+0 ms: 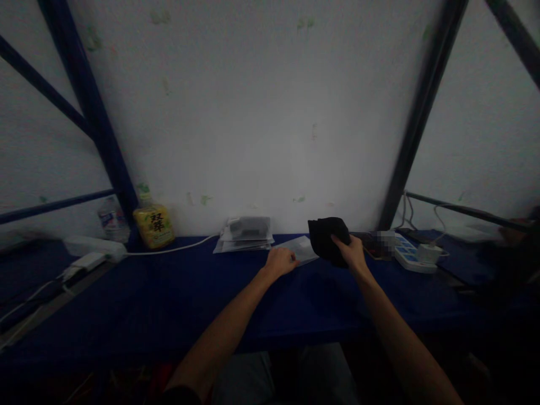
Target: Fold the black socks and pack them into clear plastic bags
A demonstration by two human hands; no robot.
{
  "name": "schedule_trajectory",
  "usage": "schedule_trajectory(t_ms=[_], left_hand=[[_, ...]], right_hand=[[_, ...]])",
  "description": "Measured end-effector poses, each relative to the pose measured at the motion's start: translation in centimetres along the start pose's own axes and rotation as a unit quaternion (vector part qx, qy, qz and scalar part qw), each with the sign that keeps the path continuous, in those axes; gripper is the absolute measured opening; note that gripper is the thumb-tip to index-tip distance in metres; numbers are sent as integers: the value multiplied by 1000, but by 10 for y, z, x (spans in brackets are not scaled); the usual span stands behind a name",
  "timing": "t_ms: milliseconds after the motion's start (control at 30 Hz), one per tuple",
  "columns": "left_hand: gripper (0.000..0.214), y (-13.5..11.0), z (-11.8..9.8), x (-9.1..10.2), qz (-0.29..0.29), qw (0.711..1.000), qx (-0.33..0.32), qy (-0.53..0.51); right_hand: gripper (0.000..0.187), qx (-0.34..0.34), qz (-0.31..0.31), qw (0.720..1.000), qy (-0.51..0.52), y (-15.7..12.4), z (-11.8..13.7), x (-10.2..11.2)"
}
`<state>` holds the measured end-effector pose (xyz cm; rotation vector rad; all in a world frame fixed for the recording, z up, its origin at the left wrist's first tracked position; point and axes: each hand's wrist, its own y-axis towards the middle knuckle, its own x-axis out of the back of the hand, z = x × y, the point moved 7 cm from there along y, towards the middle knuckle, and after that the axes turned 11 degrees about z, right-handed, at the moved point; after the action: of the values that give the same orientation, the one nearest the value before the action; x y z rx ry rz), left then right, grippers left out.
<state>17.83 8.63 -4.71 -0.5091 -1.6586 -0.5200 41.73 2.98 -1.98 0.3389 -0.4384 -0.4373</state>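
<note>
My left hand (280, 262) rests at the near edge of a clear plastic bag (299, 250) lying flat on the dark blue table (177, 304), and its fingertips seem pinched on the bag. My right hand (350, 253) is raised slightly and grips a folded black cloth (327, 241), which looks like a dark garment. Just left of the flat bag lies a stack of clear plastic packets (244, 235) with dark contents.
A yellow-labelled bottle (154, 226) and a water bottle (113, 220) stand at the back left. A white cable (169, 248) runs along the table. A white power strip (415, 254) lies right of my hands. Blue steel posts (99, 124) rise before a white wall.
</note>
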Motion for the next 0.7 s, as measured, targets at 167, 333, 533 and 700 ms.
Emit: schedule_trajectory(t_ms=[167, 333, 533, 700], left_hand=[[30, -5, -11, -7, 15, 999, -47, -8], [33, -10, -16, -8, 4, 998, -61, 9], [39, -15, -37, -18, 26, 981, -182, 56], [49, -8, -31, -21, 37, 985, -169, 30]], right_hand=[[55, 0, -39, 999, -5, 9, -1, -5], [53, -2, -80, 996, -31, 4, -2, -7], [55, 25, -123, 990, -67, -14, 8, -9], [51, 61, -96, 988, -104, -19, 17, -17]])
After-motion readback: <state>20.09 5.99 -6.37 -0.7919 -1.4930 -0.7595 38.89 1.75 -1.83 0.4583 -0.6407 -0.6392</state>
